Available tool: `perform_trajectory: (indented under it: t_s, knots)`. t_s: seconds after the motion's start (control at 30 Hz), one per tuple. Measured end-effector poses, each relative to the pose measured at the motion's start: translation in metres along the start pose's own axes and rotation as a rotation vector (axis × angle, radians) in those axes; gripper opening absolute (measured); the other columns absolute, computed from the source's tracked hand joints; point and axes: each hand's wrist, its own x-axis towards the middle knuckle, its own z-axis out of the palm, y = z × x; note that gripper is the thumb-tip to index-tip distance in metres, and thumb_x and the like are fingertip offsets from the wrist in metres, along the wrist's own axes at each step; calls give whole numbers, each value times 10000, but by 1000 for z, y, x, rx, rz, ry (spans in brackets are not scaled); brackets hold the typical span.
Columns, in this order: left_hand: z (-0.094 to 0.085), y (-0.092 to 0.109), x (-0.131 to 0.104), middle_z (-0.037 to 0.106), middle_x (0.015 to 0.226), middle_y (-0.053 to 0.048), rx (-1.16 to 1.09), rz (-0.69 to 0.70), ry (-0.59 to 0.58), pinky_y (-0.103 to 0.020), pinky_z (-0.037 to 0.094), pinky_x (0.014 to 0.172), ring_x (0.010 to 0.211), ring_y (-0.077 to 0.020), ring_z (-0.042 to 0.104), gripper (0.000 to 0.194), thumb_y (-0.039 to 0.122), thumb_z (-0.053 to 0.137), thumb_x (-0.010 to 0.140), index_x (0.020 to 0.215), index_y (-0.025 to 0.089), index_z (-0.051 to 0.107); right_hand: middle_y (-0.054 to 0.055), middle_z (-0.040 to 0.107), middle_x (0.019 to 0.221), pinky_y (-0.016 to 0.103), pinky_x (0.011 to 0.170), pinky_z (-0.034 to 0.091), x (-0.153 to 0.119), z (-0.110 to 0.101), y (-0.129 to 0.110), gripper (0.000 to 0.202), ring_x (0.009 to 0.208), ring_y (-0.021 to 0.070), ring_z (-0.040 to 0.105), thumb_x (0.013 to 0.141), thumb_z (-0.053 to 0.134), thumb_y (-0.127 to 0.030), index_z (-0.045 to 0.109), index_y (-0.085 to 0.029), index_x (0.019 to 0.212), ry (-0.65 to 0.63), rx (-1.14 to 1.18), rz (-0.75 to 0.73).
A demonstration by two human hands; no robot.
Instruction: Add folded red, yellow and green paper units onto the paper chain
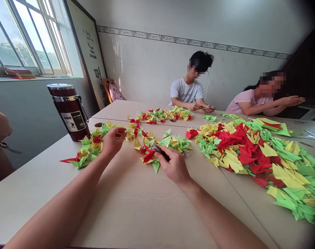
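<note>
My left hand (113,141) is over the table, its fingers pinched together beside some yellow folded paper cranes (137,143). Whatever is between those fingertips is too small to make out. In my right hand (175,165) is a small black tool (162,153), its exact kind unclear, with the tip pointing at a cluster of red cranes (147,154). Green cranes (167,141) lie just beyond that hand. Under and left of my left wrist spreads another group of green, yellow and red cranes (82,159).
A big heap of paper cranes (247,152) covers the table's right side. At the left stands a dark red vacuum flask (70,112). Two people (187,88) sit across the table (136,211). Another person's hand (0,126) shows at the left edge, holding something metallic.
</note>
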Motion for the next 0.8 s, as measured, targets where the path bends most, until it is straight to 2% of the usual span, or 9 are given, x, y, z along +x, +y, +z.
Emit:
perform_trajectory:
  t_s: [0.1,0.23,0.47,0.67,0.8]
  knots:
    - [10,22,-14,666,784,-49,-357,38,-125,-254,468,625,675,-143,593,278,319,604,712,930,150,640,69,691,922,306,738,497,0,-1,-3,240,832,202,638,847,511,-297,652,-190,1009,-2,3,-33]
    - [21,45,-33,673,823,-59,-565,97,-285,-299,491,736,789,-165,611,300,358,668,669,885,152,644,72,686,945,295,734,496,1,-4,-4,246,837,197,638,858,501,-291,646,-195,1031,-3,-16,-42]
    - [25,54,-43,676,825,-57,-645,39,-416,-327,495,764,787,-168,611,328,396,711,620,824,149,641,47,688,814,258,682,477,4,-8,-1,237,739,175,634,870,484,-283,657,-205,1012,-16,-108,-46]
    - [25,55,-44,662,800,-39,-671,-19,-437,-304,480,755,779,-158,595,283,349,727,607,795,154,644,58,703,906,278,745,486,5,-9,-1,233,834,193,647,863,492,-264,668,-211,1005,-51,-101,-47]
    - [27,53,-44,644,779,-23,-723,-83,-454,-270,464,709,730,-131,575,268,300,740,604,807,152,646,48,704,906,291,742,491,5,-10,-1,218,823,194,647,860,494,-264,669,-226,986,-64,-105,-33]
